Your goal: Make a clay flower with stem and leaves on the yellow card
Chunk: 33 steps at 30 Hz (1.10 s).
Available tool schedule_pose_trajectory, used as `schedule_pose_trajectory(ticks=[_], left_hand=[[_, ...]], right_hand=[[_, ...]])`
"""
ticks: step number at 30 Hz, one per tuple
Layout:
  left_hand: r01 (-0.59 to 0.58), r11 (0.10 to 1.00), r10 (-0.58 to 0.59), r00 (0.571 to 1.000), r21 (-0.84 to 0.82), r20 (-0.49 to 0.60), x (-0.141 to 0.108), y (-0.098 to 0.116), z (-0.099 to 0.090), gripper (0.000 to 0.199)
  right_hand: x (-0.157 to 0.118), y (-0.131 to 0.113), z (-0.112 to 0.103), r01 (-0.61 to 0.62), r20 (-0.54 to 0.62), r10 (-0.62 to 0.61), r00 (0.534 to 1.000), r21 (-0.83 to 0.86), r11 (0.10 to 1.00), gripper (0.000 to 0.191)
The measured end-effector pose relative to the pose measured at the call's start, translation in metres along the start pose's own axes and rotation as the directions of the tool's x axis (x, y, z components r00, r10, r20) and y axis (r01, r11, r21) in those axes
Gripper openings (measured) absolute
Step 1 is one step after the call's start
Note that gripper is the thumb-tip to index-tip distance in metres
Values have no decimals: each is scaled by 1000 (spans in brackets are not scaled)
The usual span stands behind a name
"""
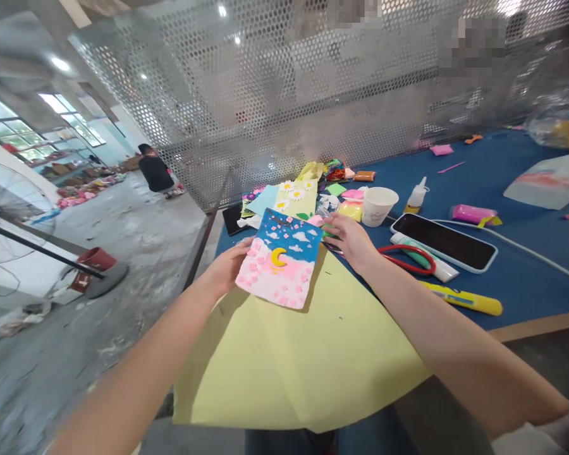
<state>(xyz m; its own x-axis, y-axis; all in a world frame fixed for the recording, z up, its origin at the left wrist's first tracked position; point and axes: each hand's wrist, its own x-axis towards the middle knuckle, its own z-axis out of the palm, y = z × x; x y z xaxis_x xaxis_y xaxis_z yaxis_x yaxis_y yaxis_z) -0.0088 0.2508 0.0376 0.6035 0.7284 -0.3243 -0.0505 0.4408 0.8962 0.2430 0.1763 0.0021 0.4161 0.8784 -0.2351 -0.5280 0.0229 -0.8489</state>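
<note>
Moon-and-clouds card, blue above and pink below, tilted up over the yellow sheet, its left edge grasped by the left hand. Right hand part-curled at the card's upper right edge; cannot tell whether it grips. Beyond that hand on the blue tabletop, a paper cup and squeeze bottle; farther right, a phone, dark screen up

And there's the decorated panel, picture side showing!
Tilted above the yellow sheet, it's blue up top with white clouds, a golden crescent moon mid-panel, pale pink below, dotted with raised pink blossoms.
</note>
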Motion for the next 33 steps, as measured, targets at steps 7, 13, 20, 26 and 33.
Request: schedule_pose_trajectory(ticks=[7, 13, 20, 26, 33], left_hand=[[-163, 981, 157, 986, -107, -57, 12, 0, 6, 35], [-203, 972, 196, 979, -118, -62, 19, -3, 11, 39], [-165, 968, 146, 983, -187, -112, 13, 0, 27, 47], [-206, 965, 204, 978, -164, -33, -35, -7, 65, 57], [-169, 983, 165, 985, -75, -56, -95, -24, 88, 60]], right_hand=[[-3, 0, 1, -40, -16, 41, 999, 26, 999, 23], [-3, 1, 4, -46, 43, 45, 998, 21, 999, 26], [-4, 3, 5, -87, 171, 90, 981, -30, 996, 24], [-28, -9, 9, -159, 349, 103, 932, 135, 978, 33], [-61, -24, 5, -110, 316, 94, 944, 33, 993, 38]])
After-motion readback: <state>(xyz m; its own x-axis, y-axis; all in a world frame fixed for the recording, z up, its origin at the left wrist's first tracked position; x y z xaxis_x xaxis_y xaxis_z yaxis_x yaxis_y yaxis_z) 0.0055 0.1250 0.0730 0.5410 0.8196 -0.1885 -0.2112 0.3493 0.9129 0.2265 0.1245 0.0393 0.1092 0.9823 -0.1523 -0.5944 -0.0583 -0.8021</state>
